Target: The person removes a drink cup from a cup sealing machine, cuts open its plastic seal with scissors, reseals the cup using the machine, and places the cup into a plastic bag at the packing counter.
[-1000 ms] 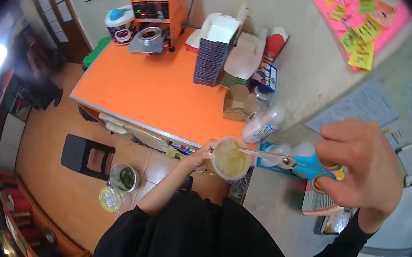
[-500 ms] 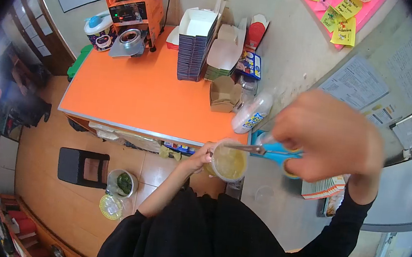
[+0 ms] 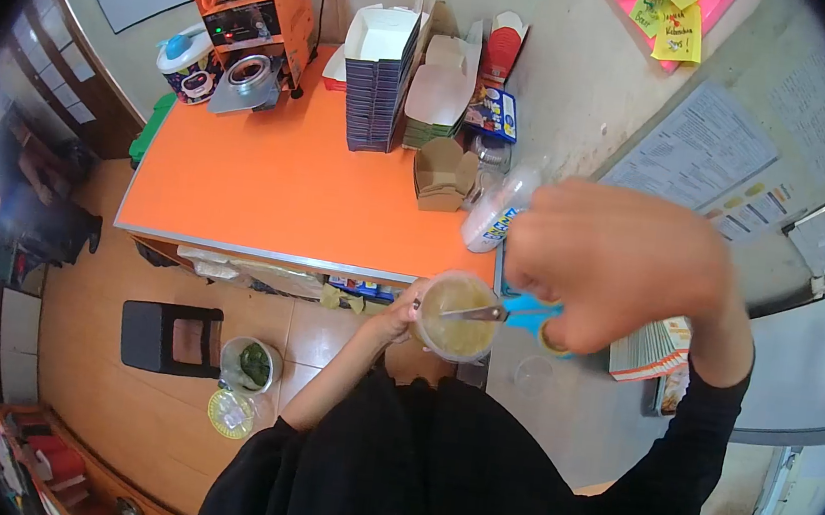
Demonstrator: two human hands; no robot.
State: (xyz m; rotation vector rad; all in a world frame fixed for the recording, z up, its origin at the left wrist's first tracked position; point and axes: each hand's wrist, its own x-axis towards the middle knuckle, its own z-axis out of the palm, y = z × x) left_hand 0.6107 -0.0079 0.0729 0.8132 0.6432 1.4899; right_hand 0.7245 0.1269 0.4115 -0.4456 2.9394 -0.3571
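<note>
In front of my chest, my left hand (image 3: 394,318) is wrapped round a clear plastic cup (image 3: 456,345) with cloudy yellowish contents. My right hand (image 3: 622,270), slightly blurred, grips blue-handled scissors (image 3: 527,316) from above. Their metal blades point left and lie across the cup's mouth. Whether the tips touch the contents or a film on top, I cannot tell. A plastic bottle-shaped pack (image 3: 495,216) with blue lettering stands just beyond my right hand on the table's corner.
On the orange table (image 3: 260,181) stand an orange sealing machine (image 3: 246,24), a stack of dark boxes (image 3: 371,107) and an open brown box (image 3: 443,175). A black stool (image 3: 158,336) and a bin (image 3: 266,358) are on the floor. Another person (image 3: 44,179) is at the far left.
The scissors have moved left, and their blades now reach farther across the cup's mouth. My right hand has shifted left with them. The whole view has shifted slightly.
</note>
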